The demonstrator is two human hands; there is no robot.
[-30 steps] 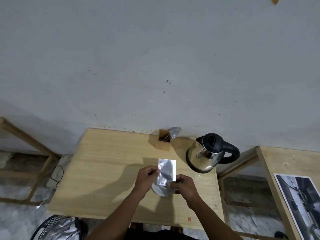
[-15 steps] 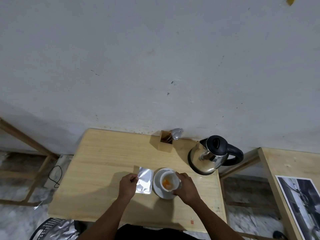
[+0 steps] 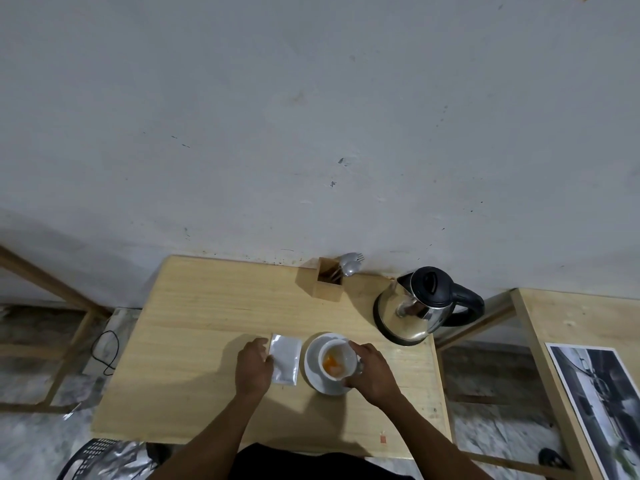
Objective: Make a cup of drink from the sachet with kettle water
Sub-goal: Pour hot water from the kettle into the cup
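Note:
A white cup [image 3: 337, 360] with orange powder in its bottom stands on a white saucer [image 3: 316, 368] near the front of the wooden table [image 3: 207, 323]. My right hand [image 3: 372, 372] wraps the cup's right side. A silver sachet [image 3: 285, 362] lies flat just left of the saucer. My left hand [image 3: 254, 368] rests on the table against the sachet's left edge, fingers touching it. A steel kettle [image 3: 414, 311] with a black lid and handle stands behind and to the right of the cup.
A wooden holder [image 3: 329, 282] with spoons and a fork stands at the table's back edge by the wall. A second wooden table [image 3: 571, 327] with a printed photo lies to the right. A black basket [image 3: 93, 459] sits on the floor at the front left.
The sachet was held upright over the cup by both hands a second ago. It now lies flat left of the saucer, and my right hand has gone to the cup.

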